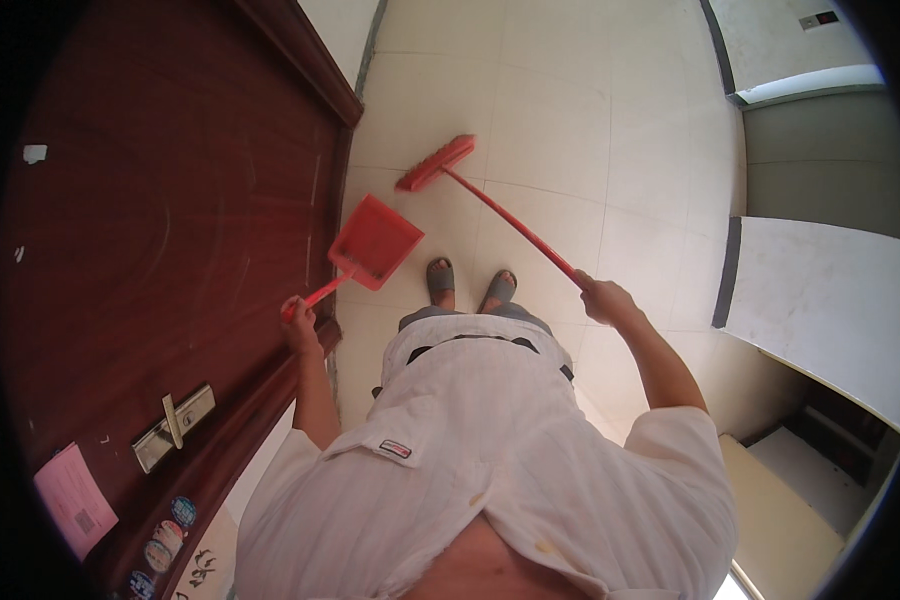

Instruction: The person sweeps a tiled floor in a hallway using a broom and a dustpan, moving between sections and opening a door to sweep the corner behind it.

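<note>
My left hand [299, 322] grips the short handle of a red plastic dustpan [377, 240], close to a dark red door. The dustpan's open edge faces up and to the right in the view; some dark specks show on its pan. My right hand [607, 298] is closed around the long red handle of a broom [439, 163]. The broom's red head lies a little above the dustpan in the view, apart from it, over the pale floor tiles [547, 135].
A dark red door [180, 225] with a metal lever handle [173, 428] and a pink paper [76, 501] stands at my left. My feet in grey sandals [440, 280] are below the dustpan and broom. White wall sections [817, 300] and a grey doorway [825, 161] are at the right.
</note>
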{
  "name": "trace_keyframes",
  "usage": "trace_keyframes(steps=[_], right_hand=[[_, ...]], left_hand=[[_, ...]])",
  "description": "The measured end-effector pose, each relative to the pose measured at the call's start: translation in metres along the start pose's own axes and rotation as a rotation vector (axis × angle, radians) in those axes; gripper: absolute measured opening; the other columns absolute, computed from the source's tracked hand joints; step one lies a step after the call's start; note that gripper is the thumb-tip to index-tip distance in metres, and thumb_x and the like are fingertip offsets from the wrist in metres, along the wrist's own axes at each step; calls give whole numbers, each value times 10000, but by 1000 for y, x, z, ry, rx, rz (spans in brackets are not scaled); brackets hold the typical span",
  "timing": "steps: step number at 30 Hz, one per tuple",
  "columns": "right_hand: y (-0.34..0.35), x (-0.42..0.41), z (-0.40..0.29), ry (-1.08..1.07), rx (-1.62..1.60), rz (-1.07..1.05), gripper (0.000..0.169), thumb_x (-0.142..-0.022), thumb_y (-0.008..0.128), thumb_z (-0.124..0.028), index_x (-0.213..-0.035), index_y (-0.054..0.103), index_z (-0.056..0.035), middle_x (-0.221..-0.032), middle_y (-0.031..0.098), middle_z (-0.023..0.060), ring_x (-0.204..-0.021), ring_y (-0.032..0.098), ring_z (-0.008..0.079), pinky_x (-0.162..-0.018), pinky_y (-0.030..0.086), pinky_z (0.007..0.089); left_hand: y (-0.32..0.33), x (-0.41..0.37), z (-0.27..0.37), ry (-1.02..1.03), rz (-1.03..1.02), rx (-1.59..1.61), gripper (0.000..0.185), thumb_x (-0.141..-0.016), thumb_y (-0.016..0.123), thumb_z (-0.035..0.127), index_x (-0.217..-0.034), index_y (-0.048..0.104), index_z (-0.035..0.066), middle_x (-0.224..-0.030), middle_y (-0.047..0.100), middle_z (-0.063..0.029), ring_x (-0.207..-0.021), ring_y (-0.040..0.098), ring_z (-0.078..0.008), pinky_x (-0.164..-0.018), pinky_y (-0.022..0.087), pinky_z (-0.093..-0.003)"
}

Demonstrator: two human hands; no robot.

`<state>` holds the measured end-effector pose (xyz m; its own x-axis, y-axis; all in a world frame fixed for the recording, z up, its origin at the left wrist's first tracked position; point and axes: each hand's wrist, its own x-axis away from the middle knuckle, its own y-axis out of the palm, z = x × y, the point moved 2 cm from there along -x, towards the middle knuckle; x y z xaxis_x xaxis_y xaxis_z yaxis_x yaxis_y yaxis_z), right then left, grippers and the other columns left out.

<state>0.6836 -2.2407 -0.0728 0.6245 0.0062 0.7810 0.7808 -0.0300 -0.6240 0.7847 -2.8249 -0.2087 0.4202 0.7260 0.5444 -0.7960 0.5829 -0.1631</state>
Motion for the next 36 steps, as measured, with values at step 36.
trace_keyframes(steps=[36], right_hand=[[151, 51, 101, 341, -1141, 124, 710, -829, 560, -81, -1484, 290, -60, -631, 508, 53, -440, 500, 164, -384, 478, 353]], left_hand=[[212, 77, -20, 663, -515, -711, 186, -877, 684, 179, -969, 601, 40, -828, 688, -71, -770, 659, -205, -719, 517, -324]])
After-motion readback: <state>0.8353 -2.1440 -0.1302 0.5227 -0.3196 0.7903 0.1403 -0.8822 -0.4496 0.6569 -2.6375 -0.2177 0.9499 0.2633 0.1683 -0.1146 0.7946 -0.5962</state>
